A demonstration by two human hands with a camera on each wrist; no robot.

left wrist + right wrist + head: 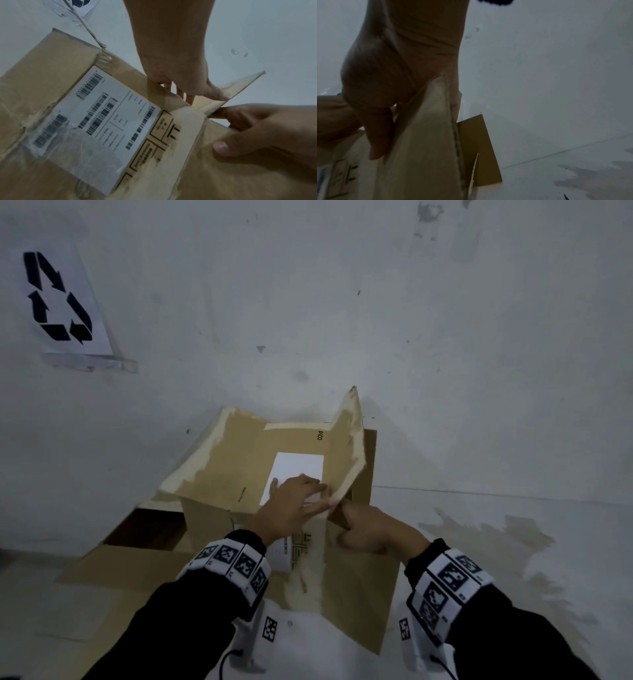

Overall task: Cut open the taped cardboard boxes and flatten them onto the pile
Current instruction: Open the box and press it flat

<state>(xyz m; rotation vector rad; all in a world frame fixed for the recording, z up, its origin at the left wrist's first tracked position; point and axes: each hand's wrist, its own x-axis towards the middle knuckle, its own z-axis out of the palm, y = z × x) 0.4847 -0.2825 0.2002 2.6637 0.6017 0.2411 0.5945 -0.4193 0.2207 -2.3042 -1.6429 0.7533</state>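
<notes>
**Cardboard box partly opened, both hands at the right-hand flap**

Cardboard box [239, 460] is sitting on the pale floor [479, 542] close to the white wall [342, 285], resting on top of flattened cardboard [130, 566] that is spreading out to the left and toward the person. Its top flaps are standing up and angled outward, with pale torn strips showing along their edges. A white shipping label [102, 117] with barcodes is lying on the brown face nearest the person, partly under clear tape [68, 152]. A second white label [298, 470] is showing on the inner surface further back.

Left hand [291, 508] is reaching over the box with fingers extended, their tips going down behind the edge of the upright right flap [349, 453]; the wrist view shows the fingers hooked over that edge, so the grip is closed round the flap. Right hand [370, 532] is lying just beside it at the base of the same flap, fingers curled against the cardboard and thumb [221, 146] pressing on the outer face; this grip is likewise taking hold of the flap.

Both wrists are wearing bands [233, 563] printed with black-and-white square markers over dark sleeves. A sheet bearing a recycling symbol [58, 299] is standing in a clear holder against the wall, well apart to the left. A darker patch [496, 546] is marking the floor to the right of the box.
</notes>
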